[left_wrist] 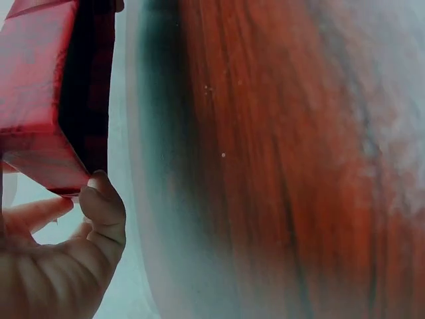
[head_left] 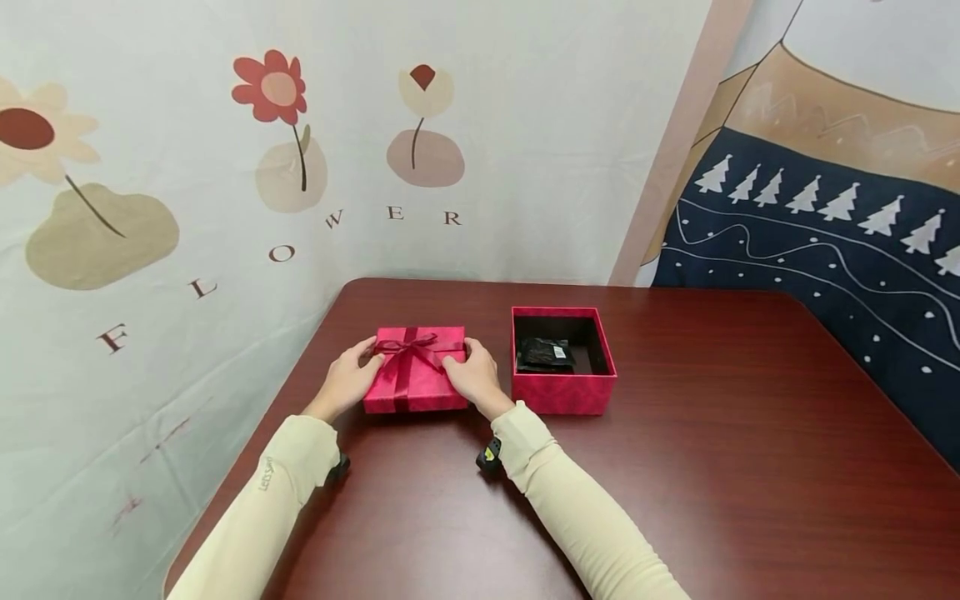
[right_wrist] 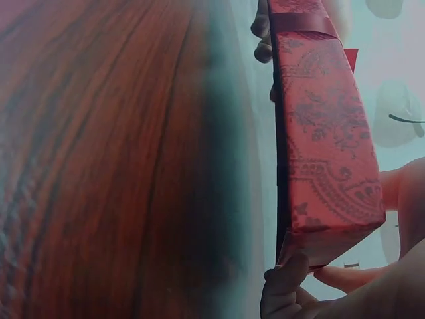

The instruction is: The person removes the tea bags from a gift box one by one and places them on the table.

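Red lid [head_left: 433, 388], one, roughly square, with no marked long axis; held in front of the person, its dark hollow underside partly seen from the left wrist, and appearing raised off the table [head_left: 720, 475]. Ribbon bow [head_left: 420, 346], dark red, tied on the lid's top towards its 12 o'clock edge; one band runs along the 12-to-6 line. Left hand [head_left: 349, 382]: at the lid's 9 o'clock side, thumb and fingers set apart only by the part of the lid they hold. Right hand [head_left: 477, 377]: at the 3 o'clock side, a matching grip, thumb over the top near the bow, fingers at the side and lower edge; no slack shows in either grip. Red box [head_left: 564, 396], one, open-topped, of like colour, standing upright on the table at 3 o'clock from the lid, near it but apart. Black packets [head_left: 545, 352], number uncertain, lying inside the box towards its 9 o'clock wall, the uppermost with a small white label. Relation of note: lid and box sit side by side along the 9-to-3 line, nearly level, with the right hand between them and so the nearer of the two to the box; judged by eye, any shift of the lid towards the box leads with that hand. Backdrop: flower-printed cloth [head_left: 540, 150], at 12 o'clock beyond the table.
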Action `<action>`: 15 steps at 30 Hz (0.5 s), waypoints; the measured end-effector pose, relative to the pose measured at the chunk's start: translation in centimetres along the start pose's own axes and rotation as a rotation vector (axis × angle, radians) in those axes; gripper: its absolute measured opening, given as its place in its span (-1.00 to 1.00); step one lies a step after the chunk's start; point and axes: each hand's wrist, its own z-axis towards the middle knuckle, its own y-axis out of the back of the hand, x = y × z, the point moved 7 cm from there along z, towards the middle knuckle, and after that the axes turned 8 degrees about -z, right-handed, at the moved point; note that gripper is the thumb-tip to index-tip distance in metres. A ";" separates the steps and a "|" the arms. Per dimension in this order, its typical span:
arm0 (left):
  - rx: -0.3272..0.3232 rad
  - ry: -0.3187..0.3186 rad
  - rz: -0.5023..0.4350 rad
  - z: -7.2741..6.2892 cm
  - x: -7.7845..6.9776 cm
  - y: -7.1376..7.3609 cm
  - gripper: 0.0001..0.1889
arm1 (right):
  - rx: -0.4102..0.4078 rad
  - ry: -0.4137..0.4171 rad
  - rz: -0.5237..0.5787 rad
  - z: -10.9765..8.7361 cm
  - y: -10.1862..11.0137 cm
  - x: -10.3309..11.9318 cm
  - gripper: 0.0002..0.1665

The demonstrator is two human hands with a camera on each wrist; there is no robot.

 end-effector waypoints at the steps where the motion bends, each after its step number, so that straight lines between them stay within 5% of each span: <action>1: 0.005 0.002 0.009 0.0 0.1 -0.1 -0.39 | 0.002 -0.002 0.000 0.0 -0.1 -0.1 -0.32; 15: 0.057 0.065 0.030 0.1 0.8 -1.2 -0.35 | 0.014 0.007 -0.005 0.4 -0.8 -0.8 -0.30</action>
